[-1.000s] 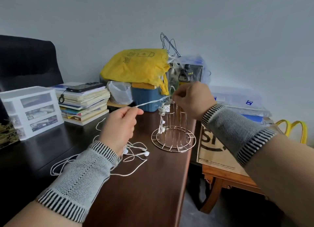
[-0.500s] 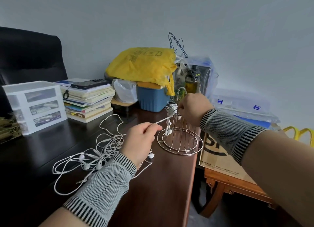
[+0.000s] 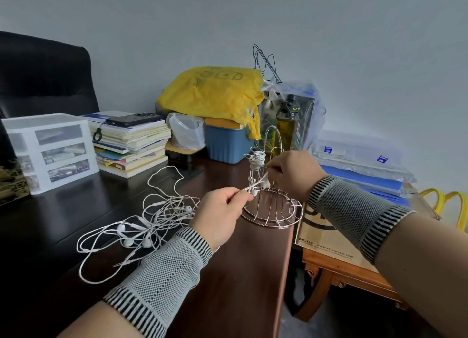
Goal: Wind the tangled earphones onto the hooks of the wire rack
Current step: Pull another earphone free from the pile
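Both hands are up at the wire rack [image 3: 272, 208], which stands near the right edge of the dark tabletop [image 3: 240, 274]. The left hand [image 3: 219, 217] pinches a white cord between thumb and fingertips, just left of the rack's round base. From that pinch the cord runs taut, up and to the right, to the right hand [image 3: 293, 171], whose fingers are curled round it beside the rack's upright wires. At the top of the rack there is a bundle of white cord [image 3: 256, 159] wrapped round the hooks, thick and knotted-looking, with a few earbuds dangling below it against the wires. Behind the left wrist lies the rest of the tangled earphones [image 3: 141, 223]: thin white cables in loose overlapping loops spread on the tabletop, several glossy white earbuds showing in the middle of the heap, one long loop arching toward the stack of books [image 3: 131, 145]. Both wrists wear grey knitted bands with striped edges. Behind the rack sit a blue bin [image 3: 228, 145] and a yellow plastic bag [image 3: 212, 94], with a white drawer unit [image 3: 50, 150] far left.
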Available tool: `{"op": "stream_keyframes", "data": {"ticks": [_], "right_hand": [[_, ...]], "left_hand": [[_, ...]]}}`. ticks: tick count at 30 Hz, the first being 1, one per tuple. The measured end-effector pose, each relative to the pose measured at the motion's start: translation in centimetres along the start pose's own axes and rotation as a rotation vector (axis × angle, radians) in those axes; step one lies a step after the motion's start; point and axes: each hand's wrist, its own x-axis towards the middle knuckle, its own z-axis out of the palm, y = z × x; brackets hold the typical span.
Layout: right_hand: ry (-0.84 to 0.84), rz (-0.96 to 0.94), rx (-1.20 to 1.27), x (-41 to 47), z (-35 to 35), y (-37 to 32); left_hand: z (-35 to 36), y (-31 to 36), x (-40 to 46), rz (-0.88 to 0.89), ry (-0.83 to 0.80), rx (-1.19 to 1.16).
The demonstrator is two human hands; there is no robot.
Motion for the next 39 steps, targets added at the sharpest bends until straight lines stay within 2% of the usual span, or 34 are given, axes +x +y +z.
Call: {"op": "stream_keyframes", "data": {"ticks": [6, 8, 10, 12, 13, 15, 17, 21, 25, 29, 39], "right_hand": [[-0.020, 0.126, -0.009, 2.5, 1.4, 1.0], [0.028, 0.205, 0.060, 2.3, 1.6, 0.9], [0.208, 0.346, 0.311, 0.7, 2.0, 0.3], [0.421, 0.542, 0.680, -2.1, 3.1, -1.2], [0.464, 0.640, 0.875, -3.5, 4.0, -2.3], [0.382, 0.765, 1.259, -5.9, 5.8, -4.8], [0.193, 0.734, 1.450, -7.2, 7.1, -6.7], [0.105, 0.603, 1.579, -7.3, 7.7, -8.4], [0.141, 0.757, 1.702, -7.5, 7.2, -7.7], [0.142, 0.873, 1.860, -7.4, 7.1, -6.9], [0.198, 0.942, 1.940, -7.9, 6.3, -6.9]], "left_hand": [[0.5, -0.9, 0.2, -0.022, -0.069, 0.136], [0.7, -1.2, 0.2, -0.036, -0.094, 0.187], [0.6, -1.4, 0.2, -0.018, -0.084, 0.246], [0.4, -1.4, 0.4, 0.008, -0.053, 0.312], [0.3, -1.3, 0.4, 0.013, -0.034, 0.346], [0.4, -1.0, 0.0, 0.019, -0.024, 0.425], [0.6, -0.7, -0.6, 0.041, -0.041, 0.500], [1.0, -0.2, -1.2, 0.080, -0.069, 0.657], [0.3, -0.1, -1.6, 0.081, -0.151, 0.643], [-2.5, 0.1, -2.0, 0.063, -0.195, 0.762], [-7.2, -1.5, -3.2, 0.041, 0.031, 0.829]]}}
